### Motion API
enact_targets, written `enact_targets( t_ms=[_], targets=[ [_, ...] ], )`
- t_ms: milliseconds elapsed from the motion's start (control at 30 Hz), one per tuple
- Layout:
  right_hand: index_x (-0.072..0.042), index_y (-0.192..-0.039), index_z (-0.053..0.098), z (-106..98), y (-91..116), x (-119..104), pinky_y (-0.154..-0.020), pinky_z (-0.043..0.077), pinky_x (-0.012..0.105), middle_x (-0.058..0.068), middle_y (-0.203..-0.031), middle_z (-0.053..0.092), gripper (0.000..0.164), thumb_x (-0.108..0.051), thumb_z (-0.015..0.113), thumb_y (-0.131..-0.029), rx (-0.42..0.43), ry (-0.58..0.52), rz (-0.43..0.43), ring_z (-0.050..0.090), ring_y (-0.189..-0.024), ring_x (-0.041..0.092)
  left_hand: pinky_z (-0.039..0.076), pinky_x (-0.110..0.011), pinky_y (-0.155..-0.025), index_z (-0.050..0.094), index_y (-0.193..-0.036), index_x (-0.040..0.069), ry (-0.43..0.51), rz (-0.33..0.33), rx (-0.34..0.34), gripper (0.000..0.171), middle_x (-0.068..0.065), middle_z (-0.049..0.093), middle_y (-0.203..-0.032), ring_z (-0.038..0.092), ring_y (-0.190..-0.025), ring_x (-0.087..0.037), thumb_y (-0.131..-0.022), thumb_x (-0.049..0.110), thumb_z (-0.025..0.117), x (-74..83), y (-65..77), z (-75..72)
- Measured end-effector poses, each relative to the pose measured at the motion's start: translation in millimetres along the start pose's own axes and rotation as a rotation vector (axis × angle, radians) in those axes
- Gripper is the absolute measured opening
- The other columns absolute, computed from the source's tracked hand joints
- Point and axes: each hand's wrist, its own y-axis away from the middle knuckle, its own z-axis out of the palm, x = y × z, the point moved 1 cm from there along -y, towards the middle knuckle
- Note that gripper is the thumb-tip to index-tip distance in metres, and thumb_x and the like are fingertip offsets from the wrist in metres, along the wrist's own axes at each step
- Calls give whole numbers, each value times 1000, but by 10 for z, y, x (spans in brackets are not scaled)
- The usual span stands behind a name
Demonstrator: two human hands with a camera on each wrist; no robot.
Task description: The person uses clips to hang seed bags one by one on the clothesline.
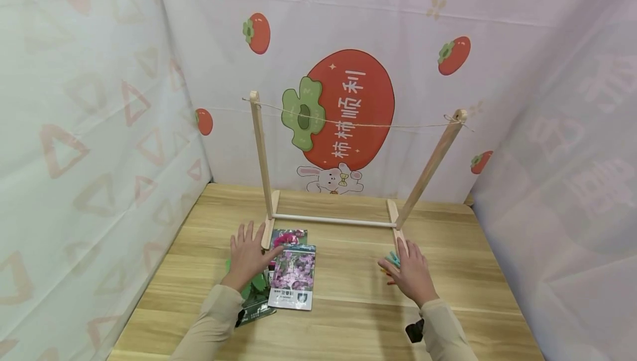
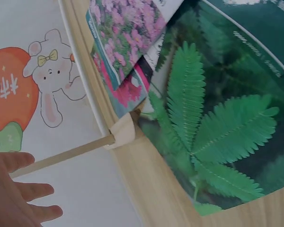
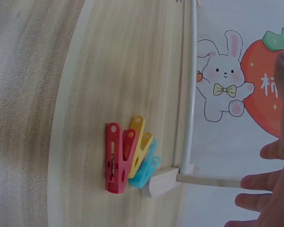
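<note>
Head view: overlapped packets lie beside the left foot of the wooden frame and clothespins beside its right foot, probably so each lot is within easy reach, with string tied across the top, presumably to hold it raised (it sags a little). My left hand reaches forward by the packets, my right hand by the clothespins, backs upward, fingers spread, pinching nothing; whether they touch anything, I cannot tell.
</note>
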Motion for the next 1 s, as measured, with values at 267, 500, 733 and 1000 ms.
enact_targets(
  t_ms=[267,500,733,1000],
  targets=[
    [5,-147,33,109,63,102,-105,32,68,37,-143,38,83,-54,56,-94,-11,14,22,38,-132,54,16,-75,-109,37,-149,6,1,-25,7,87,-31,26,-155,17,-143,-55,-85,58,64,-223,43,102],
    [5,-147,34,236,112,225,-105,31,69,38,-144,36,80,-51,57,-94,-30,1,24,38,-132,54,13,-74,-110,35,-150,6,49,-63,-29,87,-31,25,-155,15,-144,-55,-86,58,63,-367,79,152],
    [6,-143,37,363,169,365,-104,33,67,38,-140,40,81,-50,62,-91,-19,-7,22,42,-128,53,10,-74,-111,30,-152,4,53,-112,-77,91,-32,21,-156,11,-144,-56,-87,61,59,-537,126,200],
    [4,-144,35,448,226,524,-102,35,67,39,-139,41,83,-53,61,-91,-60,-25,75,43,-126,54,11,-76,-109,29,-151,2,39,-131,-115,94,-34,19,-155,13,-142,-58,-87,65,57,-716,169,280]
  ],
)
